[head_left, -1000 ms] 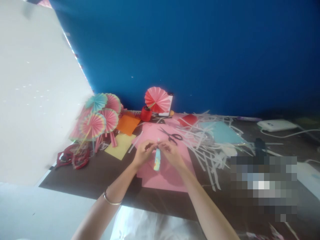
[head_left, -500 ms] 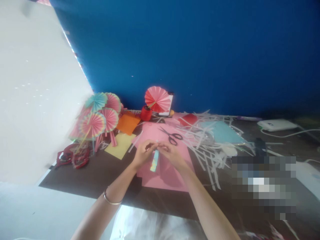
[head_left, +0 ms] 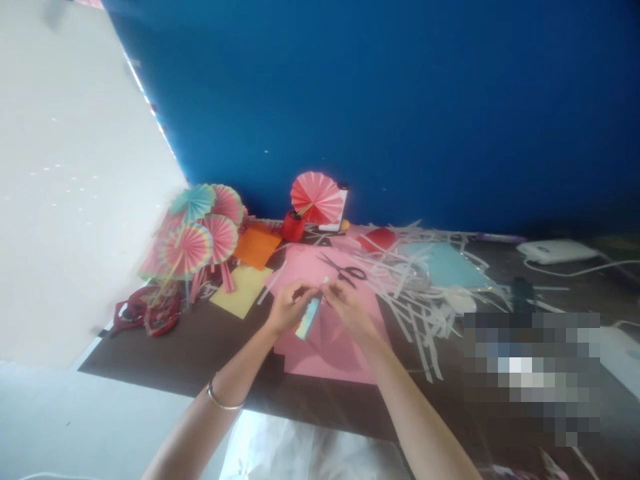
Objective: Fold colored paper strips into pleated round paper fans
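Evidently the fingertips matter most at this point. The left hand [head_left: 293, 308] has its thumb and forefinger pinched on the upper end of a narrow blue-and-yellow paper strip [head_left: 309, 320], which hangs at a slant above the pink paper [head_left: 330, 363], its lower end leaning leftward. The right hand [head_left: 346, 308] comes in close beside it, fingers drawn together near a small pale tip; whether they grip the strip itself, I cannot tell.

To handle the strip well, I would let the left pinch do the anchoring — firm enough to stop it twisting, light enough not to crumple it. The right fingertips should work right beside that pinch, since a narrow strip likely buckles when pushed from farther off. Its lower end looks unsupported, so keeping it off the paper should save it from bending.

Mind the black-handled scissors [head_left: 347, 272] lying on the pink paper just beyond the right hand; knuckles could brush them. The loose white paper strips [head_left: 425, 333] to the right might also snag — better to keep both wrists near the middle.
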A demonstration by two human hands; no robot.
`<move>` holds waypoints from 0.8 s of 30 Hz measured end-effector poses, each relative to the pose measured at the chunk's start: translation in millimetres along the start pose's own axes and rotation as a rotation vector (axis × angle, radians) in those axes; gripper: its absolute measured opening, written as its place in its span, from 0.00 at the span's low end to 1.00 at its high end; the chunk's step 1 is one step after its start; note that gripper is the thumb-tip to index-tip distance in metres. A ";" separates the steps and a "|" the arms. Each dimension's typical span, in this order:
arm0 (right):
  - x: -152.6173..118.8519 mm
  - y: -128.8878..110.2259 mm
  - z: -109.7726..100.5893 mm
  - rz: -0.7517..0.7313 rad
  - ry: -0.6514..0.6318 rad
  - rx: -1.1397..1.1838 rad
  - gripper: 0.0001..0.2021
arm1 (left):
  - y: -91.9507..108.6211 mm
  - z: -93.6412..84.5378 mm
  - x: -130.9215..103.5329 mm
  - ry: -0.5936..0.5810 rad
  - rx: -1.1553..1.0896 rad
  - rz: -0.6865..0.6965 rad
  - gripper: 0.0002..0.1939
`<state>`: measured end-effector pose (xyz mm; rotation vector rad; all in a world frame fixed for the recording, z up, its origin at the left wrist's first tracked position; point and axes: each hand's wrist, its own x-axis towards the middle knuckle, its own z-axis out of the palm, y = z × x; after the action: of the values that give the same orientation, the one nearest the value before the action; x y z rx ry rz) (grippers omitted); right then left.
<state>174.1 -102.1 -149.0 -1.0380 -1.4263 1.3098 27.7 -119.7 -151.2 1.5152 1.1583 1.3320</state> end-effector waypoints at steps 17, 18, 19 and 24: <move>-1.6 1.7 -3.0 -0.264 -0.021 -0.238 0.05 | -4.2 -2.1 2.2 -0.052 -0.060 -0.017 0.12; -1.9 0.6 -2.9 -0.255 -0.023 -0.218 0.05 | -4.0 -1.9 2.0 -0.054 -0.070 -0.020 0.12; -2.1 -0.9 -2.7 -0.241 -0.028 -0.198 0.04 | -3.7 -1.6 1.8 -0.056 -0.079 -0.023 0.12; -2.8 -7.6 -1.5 -0.156 -0.021 -0.146 0.05 | -1.4 -1.8 1.6 -0.052 -0.066 -0.021 0.12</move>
<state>176.2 -105.1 -141.6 -0.9884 -1.6040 1.1211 25.8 -117.8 -151.8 1.4779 1.0849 1.2971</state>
